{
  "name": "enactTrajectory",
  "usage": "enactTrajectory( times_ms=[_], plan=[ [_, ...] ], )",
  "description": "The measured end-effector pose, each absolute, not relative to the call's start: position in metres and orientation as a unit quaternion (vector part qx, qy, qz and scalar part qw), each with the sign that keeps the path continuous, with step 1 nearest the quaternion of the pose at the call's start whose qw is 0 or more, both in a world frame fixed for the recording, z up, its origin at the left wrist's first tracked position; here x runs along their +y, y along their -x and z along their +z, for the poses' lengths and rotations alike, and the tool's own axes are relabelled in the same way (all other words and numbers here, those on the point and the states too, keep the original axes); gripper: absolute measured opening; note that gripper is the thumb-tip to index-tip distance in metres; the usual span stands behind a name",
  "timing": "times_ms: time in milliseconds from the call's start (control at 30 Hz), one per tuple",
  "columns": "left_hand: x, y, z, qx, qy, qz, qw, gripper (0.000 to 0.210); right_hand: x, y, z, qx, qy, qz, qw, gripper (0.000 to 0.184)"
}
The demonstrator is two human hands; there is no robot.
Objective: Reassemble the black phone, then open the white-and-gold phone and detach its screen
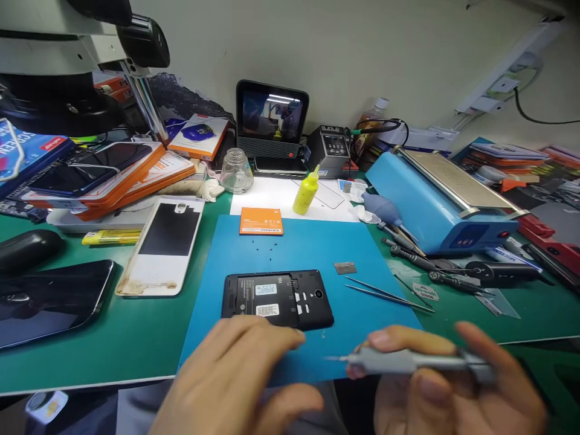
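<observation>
A black phone [277, 298] lies back-up with its cover off on the blue mat [308, 254]. My left hand [235, 380] hovers just in front of the phone, fingers spread, its fingertips near the phone's front edge, holding nothing. My right hand [457, 386] grips a grey screwdriver [408, 361], tip pointing left over the mat's front edge. An orange battery [261, 221] rests at the mat's far side, with tiny screws [267, 248] scattered in front of it. Tweezers [385, 294] and a small metal plate [345, 267] lie right of the phone.
A white phone panel [163, 244] and a dark phone [49, 302] lie at left. A yellow bottle [307, 192], glass jar [236, 171], small screen [272, 118] and blue heating machine [439, 202] stand behind. Screwdrivers [408, 251] lie right of the mat. Microscope [67, 54] at top left.
</observation>
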State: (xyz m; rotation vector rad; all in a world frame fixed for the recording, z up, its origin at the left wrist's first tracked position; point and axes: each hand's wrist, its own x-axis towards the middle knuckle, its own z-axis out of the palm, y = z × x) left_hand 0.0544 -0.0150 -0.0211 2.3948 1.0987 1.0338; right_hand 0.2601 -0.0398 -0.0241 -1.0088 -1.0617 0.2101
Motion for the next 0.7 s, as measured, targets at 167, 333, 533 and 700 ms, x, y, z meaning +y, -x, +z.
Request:
enactTrajectory(
  times_ms=[167,333,533,700],
  plan=[
    [-0.007,-0.015,-0.032,0.454,-0.83,0.313,0.083,0.02,-0.017,-0.286,-0.028,-0.586,0.486,-0.013,0.648,0.066],
    [0.0,0.001,-0.048,0.472,-0.83,0.283,0.09,0.03,-0.013,-0.292,-0.035,-0.611,0.521,-0.033,0.596,0.058],
    [0.002,0.002,-0.054,0.469,-0.823,0.307,0.09,0.028,-0.015,-0.293,-0.042,-0.612,0.525,-0.051,0.589,0.059],
    [0.003,0.0,-0.054,0.462,-0.827,0.31,0.076,0.025,-0.014,-0.293,-0.041,-0.605,0.521,-0.058,0.599,0.057]
  ],
)
